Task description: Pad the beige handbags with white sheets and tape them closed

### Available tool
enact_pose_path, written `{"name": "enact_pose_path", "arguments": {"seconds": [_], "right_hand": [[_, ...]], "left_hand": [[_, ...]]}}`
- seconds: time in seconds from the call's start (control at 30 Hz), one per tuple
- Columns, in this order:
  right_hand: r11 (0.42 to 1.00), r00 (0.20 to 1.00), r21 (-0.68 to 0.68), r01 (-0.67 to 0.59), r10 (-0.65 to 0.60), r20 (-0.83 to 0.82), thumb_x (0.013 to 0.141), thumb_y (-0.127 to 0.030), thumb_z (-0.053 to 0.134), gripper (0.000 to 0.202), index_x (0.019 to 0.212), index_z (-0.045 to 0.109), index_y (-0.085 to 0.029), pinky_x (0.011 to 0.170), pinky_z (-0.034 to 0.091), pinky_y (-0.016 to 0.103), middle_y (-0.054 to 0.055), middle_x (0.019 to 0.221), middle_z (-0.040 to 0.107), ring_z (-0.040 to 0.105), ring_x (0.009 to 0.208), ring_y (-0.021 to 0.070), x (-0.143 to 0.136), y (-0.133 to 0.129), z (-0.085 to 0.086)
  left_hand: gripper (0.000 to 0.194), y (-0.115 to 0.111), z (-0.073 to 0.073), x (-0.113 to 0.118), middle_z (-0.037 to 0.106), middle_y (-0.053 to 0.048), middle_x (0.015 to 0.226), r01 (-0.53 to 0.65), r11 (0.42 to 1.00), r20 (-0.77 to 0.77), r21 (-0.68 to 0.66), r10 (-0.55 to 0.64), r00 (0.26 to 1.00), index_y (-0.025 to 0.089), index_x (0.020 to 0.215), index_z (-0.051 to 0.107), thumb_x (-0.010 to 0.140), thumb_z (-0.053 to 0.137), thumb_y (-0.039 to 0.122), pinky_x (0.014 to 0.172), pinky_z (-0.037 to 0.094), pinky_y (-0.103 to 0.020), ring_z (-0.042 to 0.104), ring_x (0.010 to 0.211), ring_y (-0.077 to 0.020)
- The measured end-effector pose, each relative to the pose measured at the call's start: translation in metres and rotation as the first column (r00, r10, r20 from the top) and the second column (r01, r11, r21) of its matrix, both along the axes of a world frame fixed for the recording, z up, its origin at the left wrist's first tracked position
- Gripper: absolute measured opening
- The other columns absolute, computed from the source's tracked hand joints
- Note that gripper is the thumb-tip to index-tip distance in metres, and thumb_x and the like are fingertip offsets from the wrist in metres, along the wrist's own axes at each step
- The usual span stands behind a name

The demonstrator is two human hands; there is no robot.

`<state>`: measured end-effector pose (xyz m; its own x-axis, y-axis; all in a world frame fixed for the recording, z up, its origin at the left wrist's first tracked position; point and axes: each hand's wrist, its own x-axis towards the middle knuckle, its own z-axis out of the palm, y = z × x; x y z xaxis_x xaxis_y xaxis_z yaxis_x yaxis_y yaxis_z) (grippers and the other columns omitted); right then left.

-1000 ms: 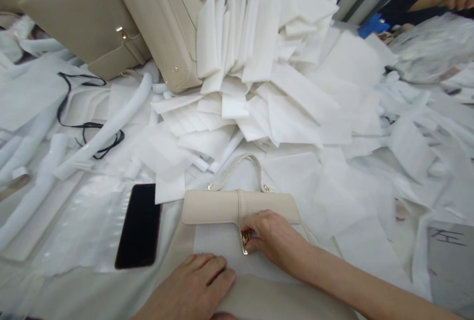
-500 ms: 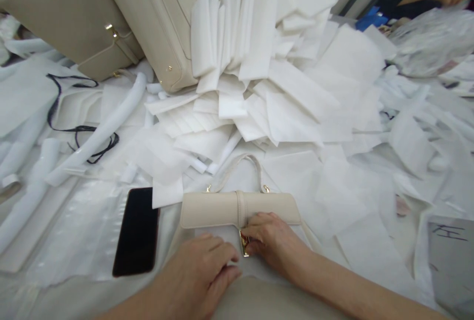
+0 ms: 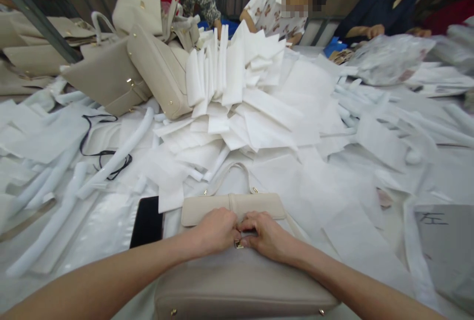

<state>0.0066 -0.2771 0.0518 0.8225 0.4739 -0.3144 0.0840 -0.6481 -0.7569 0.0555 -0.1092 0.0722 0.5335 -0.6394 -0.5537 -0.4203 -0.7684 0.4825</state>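
Observation:
A beige handbag (image 3: 244, 280) lies on its back on the table, its base with gold feet toward me and its curved handle pointing away. Its top flap (image 3: 266, 205) has a strap running down the middle to a gold clasp (image 3: 238, 244). Both my hands meet at this clasp. My left hand (image 3: 218, 228) is closed, fingertips pinched at the strap end just above the metal. My right hand (image 3: 264, 233) curls in from the other side, thumb against the clasp and fingers at the strap. The fingers partly cover the strap end.
White foam sheets (image 3: 237, 112) are heaped beyond the bag, beside more beige handbags (image 3: 159, 73). A black phone (image 3: 147, 221) lies to the left, partly under a sheet. Foam tubes (image 3: 118, 157) and a black cord (image 3: 86, 137) lie farther left. Several people stand across the table.
My left hand has moved up and right onto the strap end by the clasp; before, it hovered below left. The view has tilted up, showing more people and the bag's base.

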Motion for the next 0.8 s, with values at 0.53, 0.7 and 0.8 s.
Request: {"name": "enact_pose_path", "arguments": {"seconds": [0.53,0.7,0.8], "right_hand": [[0.63,0.633,-0.076,0.773,-0.754,0.178,0.08,-0.044,0.048,0.04,0.1,0.068,-0.016,0.079,0.048,0.039,0.009,0.087,0.071,0.064,0.081,0.0252,-0.066,-0.086,0.011],[0.602,0.592,0.055,0.796,-0.757,-0.277,0.081,-0.062,0.043,0.053,0.078,0.068,-0.016,0.07,0.047,0.036,0.007,0.074,0.068,0.062,0.079,0.0276,-0.11,-0.096,-0.008],[0.469,0.489,0.19,0.862,-0.677,-0.549,0.079,-0.065,0.049,0.056,0.086,0.069,-0.013,0.068,0.047,0.032,0.008,0.077,0.07,0.063,0.076,0.0244,-0.111,-0.08,-0.008]], "left_hand": [[0.027,-0.049,0.013,0.015,0.055,0.002,0.048,0.179,0.903,-0.392,0.391,-0.012,0.92,0.013,0.05,0.057,0.076,0.064,0.019,0.058,0.048,-0.027,0.052,0.048,-0.0104],[0.025,-0.049,0.006,0.011,0.056,0.004,0.051,0.184,0.897,-0.395,0.403,-0.011,0.918,0.013,0.056,0.058,0.079,0.063,0.017,0.06,0.05,-0.027,0.055,0.052,-0.0099],[0.029,-0.044,0.003,0.007,0.054,0.0,0.043,0.122,0.924,-0.374,0.362,0.025,0.927,0.014,0.044,0.055,0.073,0.06,0.012,0.062,0.051,-0.029,0.055,0.049,-0.0133]]}}
